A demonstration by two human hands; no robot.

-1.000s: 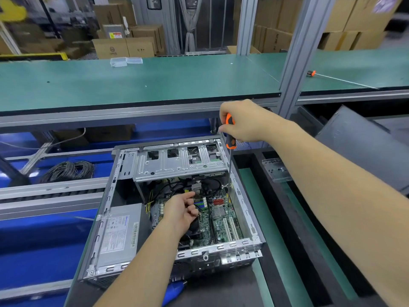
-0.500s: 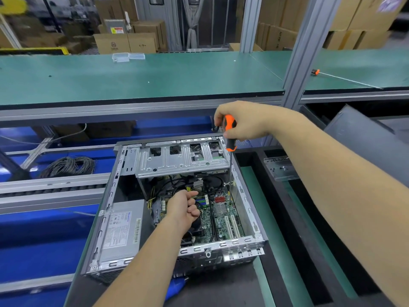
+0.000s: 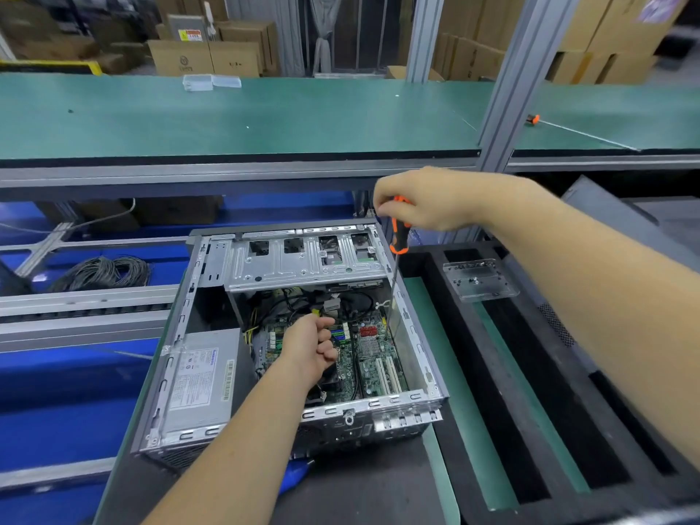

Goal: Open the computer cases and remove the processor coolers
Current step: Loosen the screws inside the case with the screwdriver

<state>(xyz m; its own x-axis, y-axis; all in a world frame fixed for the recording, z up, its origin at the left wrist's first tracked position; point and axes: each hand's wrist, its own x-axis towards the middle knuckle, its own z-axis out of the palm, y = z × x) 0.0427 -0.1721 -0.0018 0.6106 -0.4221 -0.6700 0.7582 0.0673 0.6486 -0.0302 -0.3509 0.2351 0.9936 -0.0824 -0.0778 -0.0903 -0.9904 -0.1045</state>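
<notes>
**Both hands at the open computer case**

The computer case (image 3: 299, 335) lies open. Inside it, the left hand (image 3: 308, 348) is clenched above the motherboard (image 3: 373, 354). Over its right wall, the right hand (image 3: 428, 200) grasps an orange screwdriver (image 3: 398, 236), shaft pointing down inside.

Two bare forearms and hands (image 3: 428, 200), no sleeves, no gloves.

right hand (image 3: 428, 200) | screwdriver (image 3: 397, 236) shifted slightly left | left hand (image 3: 308, 346) fist closed tighter
</notes>
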